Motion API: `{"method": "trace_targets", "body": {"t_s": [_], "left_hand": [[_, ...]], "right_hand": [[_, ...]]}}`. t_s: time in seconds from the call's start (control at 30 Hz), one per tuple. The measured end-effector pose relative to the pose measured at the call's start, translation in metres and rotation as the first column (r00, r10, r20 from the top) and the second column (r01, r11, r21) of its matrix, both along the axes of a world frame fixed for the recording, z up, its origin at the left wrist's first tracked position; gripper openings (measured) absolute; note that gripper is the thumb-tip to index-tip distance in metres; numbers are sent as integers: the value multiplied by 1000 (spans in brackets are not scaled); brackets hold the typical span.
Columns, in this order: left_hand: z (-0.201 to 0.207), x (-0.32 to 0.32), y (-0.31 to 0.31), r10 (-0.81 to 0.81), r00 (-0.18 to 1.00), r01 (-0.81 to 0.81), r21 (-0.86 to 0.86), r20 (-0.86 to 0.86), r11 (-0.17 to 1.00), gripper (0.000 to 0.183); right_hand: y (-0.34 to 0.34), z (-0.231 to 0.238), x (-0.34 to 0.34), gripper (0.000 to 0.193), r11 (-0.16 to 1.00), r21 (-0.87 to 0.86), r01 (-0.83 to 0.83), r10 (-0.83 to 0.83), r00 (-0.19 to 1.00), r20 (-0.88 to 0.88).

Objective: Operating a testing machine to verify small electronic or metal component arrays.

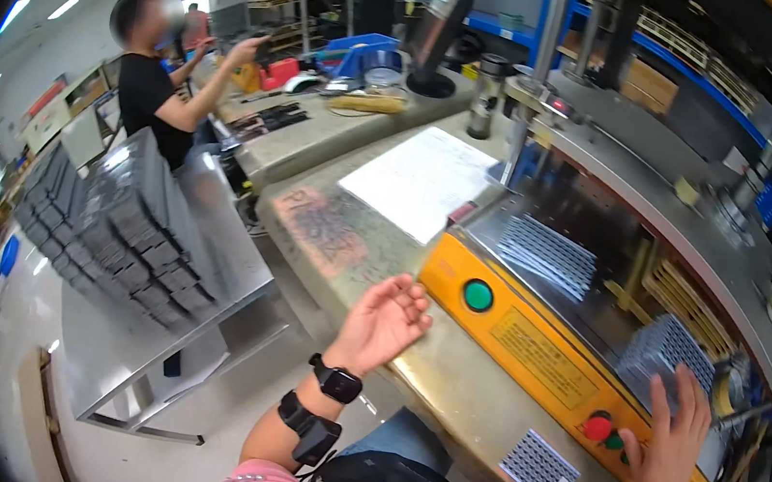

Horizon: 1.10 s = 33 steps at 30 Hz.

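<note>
My left hand point(382, 326) hangs just off the near left corner of the orange machine panel point(538, 344), palm turned up. Its fingers are loosely bent, and nothing shows in them. Closest to it is a green push button point(477, 295) on that panel. Toward the right end, my right hand point(674, 445) is spread open in front of a red button point(597, 426) and beside a stack of grey perforated sheets point(658, 360). Whether it touches the stack I cannot tell. Several more perforated sheets point(548, 253) lie on the dark machine bed. Another perforated sheet point(534, 463) with a white tag rests on the bench edge.
White papers point(421, 182) lie on the bench behind my left hand. A metal press plate on posts point(652, 144) overhangs the machine bed. To the left, stacked grey slabs point(140, 218) stand on a metal cart point(125, 372). Beyond it another person point(154, 79) stands by a cluttered bench.
</note>
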State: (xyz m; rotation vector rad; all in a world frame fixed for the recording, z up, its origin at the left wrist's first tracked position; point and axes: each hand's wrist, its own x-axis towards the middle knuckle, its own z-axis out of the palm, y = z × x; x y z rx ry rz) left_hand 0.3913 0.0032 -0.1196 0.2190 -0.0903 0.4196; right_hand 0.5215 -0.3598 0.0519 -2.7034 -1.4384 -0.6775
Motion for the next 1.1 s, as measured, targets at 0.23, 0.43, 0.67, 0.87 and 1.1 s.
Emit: {"method": "trace_targets", "body": {"t_s": [0.23,0.43,0.67,0.87,1.1], "left_hand": [[-4,-12,4,-18,999,17,9,31,1000,24],[2,-1,4,-25,999,24,26,41,999,24],[7,-11,0,126,975,-108,107,-185,988,18],[78,4,-36,314,930,58,920,-191,388,18],[210,134,-103,-77,947,-299,770,311,-563,15]], "right_hand": [[2,-9,2,78,1000,-25,10,-10,1000,-4],[-1,-4,3,74,1000,-9,19,-19,999,34],[1,-1,13,72,997,32,-72,72,997,-8],[-15,-6,21,58,981,135,-143,138,990,40],[-36,-2,64,43,939,338,-58,43,998,51]]}}
